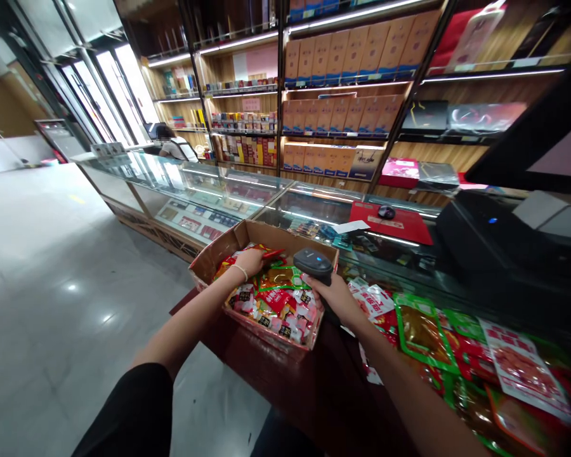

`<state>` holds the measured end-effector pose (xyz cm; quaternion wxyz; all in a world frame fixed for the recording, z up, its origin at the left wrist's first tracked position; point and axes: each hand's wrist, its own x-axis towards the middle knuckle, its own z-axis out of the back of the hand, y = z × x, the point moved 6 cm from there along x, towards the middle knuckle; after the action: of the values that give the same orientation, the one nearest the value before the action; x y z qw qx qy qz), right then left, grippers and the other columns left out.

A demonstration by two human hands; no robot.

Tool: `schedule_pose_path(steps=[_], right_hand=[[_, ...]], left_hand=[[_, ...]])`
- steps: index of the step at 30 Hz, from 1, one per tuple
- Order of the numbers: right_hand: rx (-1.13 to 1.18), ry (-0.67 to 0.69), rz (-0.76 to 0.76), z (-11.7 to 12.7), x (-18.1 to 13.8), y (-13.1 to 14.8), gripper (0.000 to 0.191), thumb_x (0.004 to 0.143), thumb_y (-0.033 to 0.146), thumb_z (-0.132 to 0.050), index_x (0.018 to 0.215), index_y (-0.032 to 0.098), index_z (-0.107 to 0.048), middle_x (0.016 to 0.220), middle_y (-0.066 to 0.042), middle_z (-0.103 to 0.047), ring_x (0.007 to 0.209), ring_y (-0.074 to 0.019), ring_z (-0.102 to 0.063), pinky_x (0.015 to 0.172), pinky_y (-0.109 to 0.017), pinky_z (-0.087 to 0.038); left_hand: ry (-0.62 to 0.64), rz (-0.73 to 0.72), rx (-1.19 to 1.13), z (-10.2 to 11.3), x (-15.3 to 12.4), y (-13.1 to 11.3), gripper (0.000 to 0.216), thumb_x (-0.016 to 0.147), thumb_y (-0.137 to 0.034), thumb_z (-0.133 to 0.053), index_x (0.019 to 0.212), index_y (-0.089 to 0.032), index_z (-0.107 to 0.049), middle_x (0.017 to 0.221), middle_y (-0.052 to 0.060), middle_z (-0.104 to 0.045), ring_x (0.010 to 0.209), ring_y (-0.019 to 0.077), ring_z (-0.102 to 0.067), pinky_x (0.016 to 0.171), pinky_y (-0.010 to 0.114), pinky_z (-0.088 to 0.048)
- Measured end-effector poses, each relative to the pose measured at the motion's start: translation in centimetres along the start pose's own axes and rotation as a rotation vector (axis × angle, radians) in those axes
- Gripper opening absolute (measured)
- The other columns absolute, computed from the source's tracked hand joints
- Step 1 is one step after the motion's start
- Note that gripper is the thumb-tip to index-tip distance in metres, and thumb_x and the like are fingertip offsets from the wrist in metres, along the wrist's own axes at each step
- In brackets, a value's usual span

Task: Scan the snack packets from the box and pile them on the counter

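A cardboard box [269, 327] full of small snack packets stands in front of me on a dark red surface. Inside it, my left hand [250, 261] reaches over the far left part, its fingers closed on a red snack packet [273, 254]. Green-edged and pink-white packets [285, 277] lie just beside that hand. My right hand [330, 289] is wrapped round the handle of a black barcode scanner [313, 261], held over the box's right side. A small blue light shows on the scanner's top. The scanner's front faces the box.
To the right lies a pile of green and red snack packets [423, 330]. Behind the box runs a glass display counter [247, 190], with a red mat [400, 225], a mouse [386, 212] and a black register [485, 247]. A person [171, 147] sits at the far end.
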<state>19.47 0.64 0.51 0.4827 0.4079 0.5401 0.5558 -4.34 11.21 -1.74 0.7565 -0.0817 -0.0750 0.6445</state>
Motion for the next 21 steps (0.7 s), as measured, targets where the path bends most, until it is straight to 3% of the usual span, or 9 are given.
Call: schedule_pose_path(steps=[3, 8, 10, 14, 21], right_hand=[[0.062, -0.037, 0.049, 0.4, -0.5, 0.1, 0.041, 0.072, 0.055, -0.075, 0.071, 0.021, -0.052, 0.049, 0.005, -0.055, 0.036, -0.0126, -0.052, 0.038, -0.025, -0.042], [0.100, -0.129, 0.156, 2.2, -2.4, 1.1, 0.041, 0.076, 0.056, -0.072, 0.067, 0.020, -0.055, 0.048, 0.004, -0.052, 0.037, -0.0111, -0.050, 0.039, -0.024, -0.041], [0.077, -0.130, 0.191, 3.1, -3.3, 1.5, 0.042, 0.078, 0.055, -0.070, 0.064, 0.020, -0.053, 0.046, 0.004, -0.051, 0.037, -0.0104, -0.048, 0.040, -0.024, -0.040], [0.048, -0.179, 0.184, 5.4, -5.1, 1.4, 0.038, 0.077, 0.053, -0.072, 0.084, 0.020, -0.054, 0.051, 0.006, -0.053, 0.037, -0.0109, -0.049, 0.037, -0.023, -0.039], [-0.021, -0.226, 0.176, 9.2, -9.1, 1.7, 0.053, 0.079, 0.046, -0.073, 0.119, 0.027, -0.045, 0.057, 0.009, -0.056, 0.036, -0.0106, -0.048, 0.034, -0.022, -0.039]], left_hand=[[-0.055, -0.006, -0.106, 2.2, -0.9, -0.2, 0.031, 0.088, -0.033, -0.050, 0.096, -0.016, -0.076, 0.086, 0.010, -0.074, 0.083, 0.0219, -0.068, 0.077, 0.029, -0.050], [-0.101, 0.055, -0.878, 4.1, -3.9, -1.6, 0.047, 0.074, -0.052, -0.067, 0.098, -0.013, -0.073, 0.071, 0.003, -0.068, 0.059, 0.0147, -0.061, 0.057, 0.024, -0.049], [-0.103, 0.046, -1.014, 4.5, -5.0, -3.1, 0.049, 0.070, -0.052, -0.072, 0.098, -0.012, -0.072, 0.071, 0.002, -0.067, 0.057, 0.0133, -0.059, 0.055, 0.023, -0.049], [-0.099, -0.008, -1.028, 5.1, -6.2, -6.4, 0.047, 0.071, -0.050, -0.072, 0.097, -0.011, -0.073, 0.072, 0.002, -0.068, 0.057, 0.0126, -0.058, 0.054, 0.022, -0.047], [-0.107, -0.161, -0.830, 5.4, -6.0, -10.9, 0.042, 0.077, -0.048, -0.063, 0.095, -0.012, -0.075, 0.075, 0.003, -0.069, 0.064, 0.0147, -0.059, 0.057, 0.022, -0.044]])
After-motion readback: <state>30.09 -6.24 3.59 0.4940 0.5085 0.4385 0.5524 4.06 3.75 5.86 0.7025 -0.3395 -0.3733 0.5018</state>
